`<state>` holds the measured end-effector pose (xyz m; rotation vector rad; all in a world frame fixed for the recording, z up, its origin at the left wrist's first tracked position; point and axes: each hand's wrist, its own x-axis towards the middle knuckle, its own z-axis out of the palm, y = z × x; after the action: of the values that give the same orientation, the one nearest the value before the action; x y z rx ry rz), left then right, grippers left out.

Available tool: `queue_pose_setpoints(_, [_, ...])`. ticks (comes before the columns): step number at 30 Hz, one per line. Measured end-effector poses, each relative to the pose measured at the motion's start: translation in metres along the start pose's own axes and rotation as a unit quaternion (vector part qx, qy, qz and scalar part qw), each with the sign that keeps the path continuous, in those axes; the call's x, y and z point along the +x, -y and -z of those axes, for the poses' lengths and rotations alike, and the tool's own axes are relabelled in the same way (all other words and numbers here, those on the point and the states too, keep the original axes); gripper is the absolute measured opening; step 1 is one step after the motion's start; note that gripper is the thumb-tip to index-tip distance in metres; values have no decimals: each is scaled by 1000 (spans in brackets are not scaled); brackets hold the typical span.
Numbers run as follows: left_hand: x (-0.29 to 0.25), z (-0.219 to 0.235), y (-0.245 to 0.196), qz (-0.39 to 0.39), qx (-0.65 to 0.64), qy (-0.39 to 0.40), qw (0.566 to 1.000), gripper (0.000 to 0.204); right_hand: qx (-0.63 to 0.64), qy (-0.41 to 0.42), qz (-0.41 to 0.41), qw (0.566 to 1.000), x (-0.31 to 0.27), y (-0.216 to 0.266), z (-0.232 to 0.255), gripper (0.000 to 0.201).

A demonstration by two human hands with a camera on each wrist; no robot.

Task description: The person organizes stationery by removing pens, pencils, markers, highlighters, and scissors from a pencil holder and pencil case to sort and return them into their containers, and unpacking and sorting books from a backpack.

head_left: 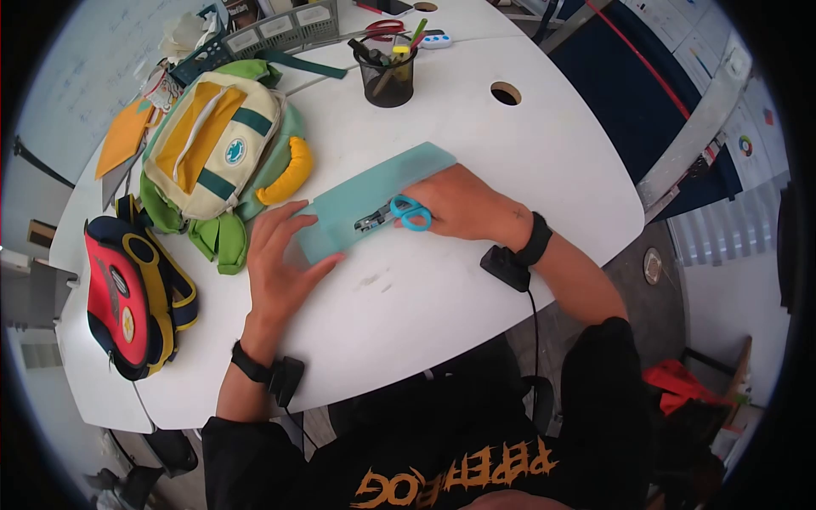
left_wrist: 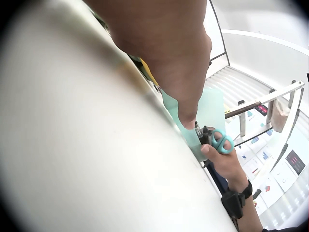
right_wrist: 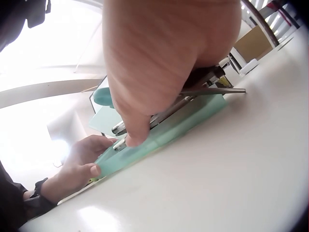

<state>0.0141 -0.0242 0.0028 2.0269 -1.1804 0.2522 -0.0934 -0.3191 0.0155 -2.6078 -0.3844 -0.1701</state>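
Observation:
A translucent teal pencil case lies on the white table, its wall raised behind the contents. My left hand holds its left end, thumb in front and fingers behind. At the case's right part, my right hand grips a bunch of pens together with scissors that have light blue handles. Silver pen ends stick out past the right thumb in the right wrist view, low against the case. A pointed metal blade juts from the hand's other side. The palm hides most of the bunch.
A cream and green backpack lies left of the case, with a red and navy bag nearer the left edge. Behind stands a black mesh pen cup. A grey basket is at the back. The table has a round cable hole.

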Motion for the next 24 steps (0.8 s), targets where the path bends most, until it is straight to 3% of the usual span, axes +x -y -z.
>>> queue_pose_setpoints(6, [1, 0, -1, 24, -9, 7, 1000, 60, 21, -27, 32, 999, -1, -2, -4, 27])
queue_pose_setpoints(8, [-1, -2, 4, 17, -7, -4, 1000, 61, 15, -71, 88, 994, 0, 4, -2, 26])
queue_pose_setpoints(11, [-5, -3, 11, 70, -6, -32, 997, 61, -9, -71, 155, 985, 3, 14, -1, 31])
queue_pose_setpoints(16, [-6, -3, 16, 160, -25, -60, 985, 60, -58, -28, 166, 984, 1, 24, -29, 34])
queue_pose_setpoints(19, [-7, -3, 17, 166, -38, -59, 984, 59, -99, -12, 123, 987, 3, 28, -35, 37])
queue_pose_setpoints(22, [-7, -1, 14, 199, -45, -53, 977, 59, -33, -69, 135, 988, 5, 27, -29, 48])
queue_pose_setpoints(24, [-6, -1, 12, 207, -56, -59, 975, 60, -12, -84, 149, 985, 6, 25, -25, 68])
